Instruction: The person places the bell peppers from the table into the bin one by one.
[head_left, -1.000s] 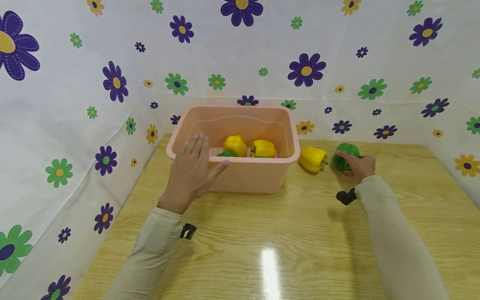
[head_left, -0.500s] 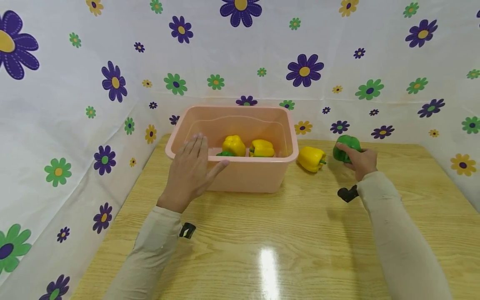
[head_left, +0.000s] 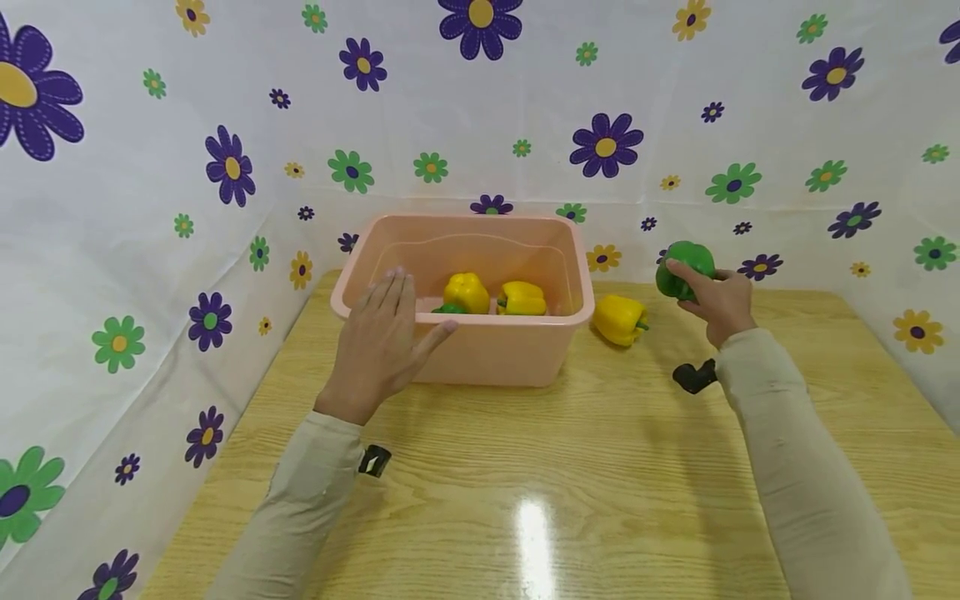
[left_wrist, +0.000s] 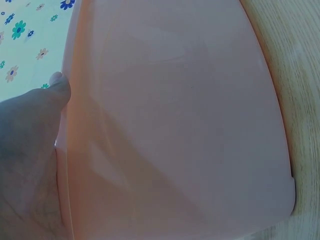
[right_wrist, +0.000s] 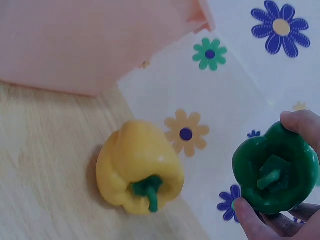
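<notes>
My right hand grips a green bell pepper and holds it above the table's back edge. In the right wrist view the stem end of that green pepper faces the camera, with fingers and thumb around it. A yellow bell pepper lies on the table between the pink bin and my right hand. My left hand rests on the bin's front rim at its left, fingers straight. Inside the bin are two yellow bell peppers, one upright and one on its side, plus a partly hidden green one.
The bin stands at the back left of the wooden table. A white flowered cloth hangs behind the table and along its left side. A dark wrist camera mount sits under my right sleeve, another at my left.
My right hand has lifted the green bell pepper off the table, up and slightly left. The left hand stays on the bin's rim. The head view has shifted slightly.
</notes>
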